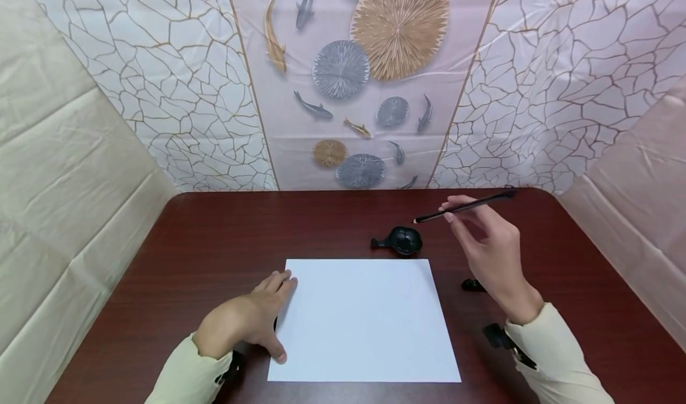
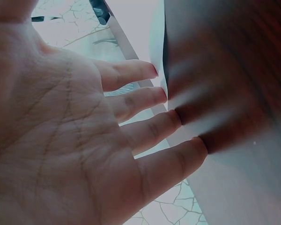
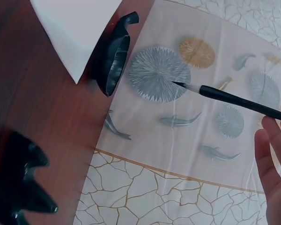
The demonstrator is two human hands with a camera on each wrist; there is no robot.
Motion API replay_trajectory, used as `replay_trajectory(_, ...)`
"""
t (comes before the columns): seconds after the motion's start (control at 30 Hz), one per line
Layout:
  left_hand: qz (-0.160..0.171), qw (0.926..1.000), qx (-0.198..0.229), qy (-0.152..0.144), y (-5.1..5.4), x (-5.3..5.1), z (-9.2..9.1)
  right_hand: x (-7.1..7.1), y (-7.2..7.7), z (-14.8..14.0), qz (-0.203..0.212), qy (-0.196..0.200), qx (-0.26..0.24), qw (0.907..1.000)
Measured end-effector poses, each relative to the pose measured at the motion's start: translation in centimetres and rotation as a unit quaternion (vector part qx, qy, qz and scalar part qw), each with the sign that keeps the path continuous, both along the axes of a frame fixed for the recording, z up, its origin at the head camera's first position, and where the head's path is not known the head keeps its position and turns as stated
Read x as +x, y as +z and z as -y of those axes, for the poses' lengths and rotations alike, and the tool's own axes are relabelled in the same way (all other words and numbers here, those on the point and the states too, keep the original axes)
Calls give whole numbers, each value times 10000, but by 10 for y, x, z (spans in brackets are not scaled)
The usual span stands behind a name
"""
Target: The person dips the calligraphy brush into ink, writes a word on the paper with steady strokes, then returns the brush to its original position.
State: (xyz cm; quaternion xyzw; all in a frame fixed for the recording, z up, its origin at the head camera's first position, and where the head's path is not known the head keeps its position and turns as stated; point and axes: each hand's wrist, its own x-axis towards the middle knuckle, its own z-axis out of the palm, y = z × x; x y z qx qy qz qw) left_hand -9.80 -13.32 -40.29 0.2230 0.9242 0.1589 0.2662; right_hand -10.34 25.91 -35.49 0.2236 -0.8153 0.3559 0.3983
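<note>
My right hand (image 1: 493,249) pinches a black writing brush (image 1: 474,205) between thumb and fingers. The brush is slanted in the air, its tip just right of and above a small black ink dish (image 1: 405,241) with a stubby handle. Dark bristles end the brush (image 3: 243,102) in the right wrist view. A sheet of white paper (image 1: 364,320) lies flat in front of me. At its left edge rests my left hand (image 1: 249,319), thumb and fingertips on the sheet. Its fingers look extended in the left wrist view, where the palm (image 2: 84,131) fills much of the frame.
A black, notched brush rest (image 3: 21,183) stands on the dark red-brown table (image 1: 241,231), right of the paper and partly behind my right wrist in the head view. Patterned cloth (image 1: 343,130) hangs behind the table, with plain cloth at both sides. Each wrist wears a dark strapped device.
</note>
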Motion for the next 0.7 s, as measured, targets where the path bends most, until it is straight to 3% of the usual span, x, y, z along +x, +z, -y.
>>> replay_trajectory(0.33, 77, 10000, -4, 54, 3, -3, 1, -21, -7, 9, 706, -640, -207, 9952)
replay_trajectory(0.7, 72, 10000, 4, 14, -3, -2, 1, -29, -24, 7, 1089, -641, -347, 9914)
